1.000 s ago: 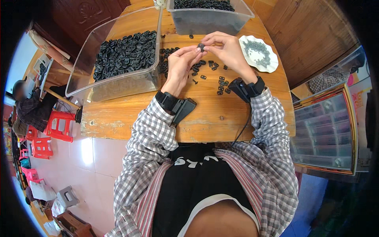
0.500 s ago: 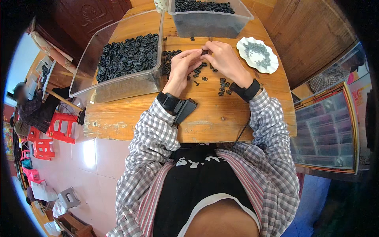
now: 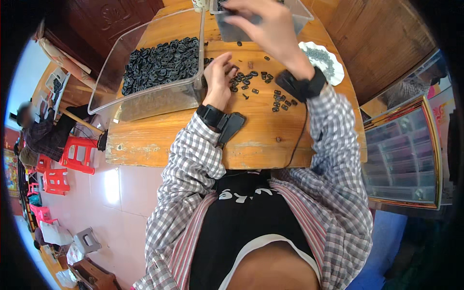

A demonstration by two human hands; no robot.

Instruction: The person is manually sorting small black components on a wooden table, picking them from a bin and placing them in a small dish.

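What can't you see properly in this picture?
- Head view: the far clear bin is cut off by the top edge, and the right hand covers much of it.
- Whether the right hand's fingers hold anything: blurred.
- The small black parts on the table: too small to tell their shape.

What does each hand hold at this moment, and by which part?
It cannot be told for the right hand, raised over the clear plastic bin. The left hand holds nothing visible; its fingers rest by small black plastic parts.
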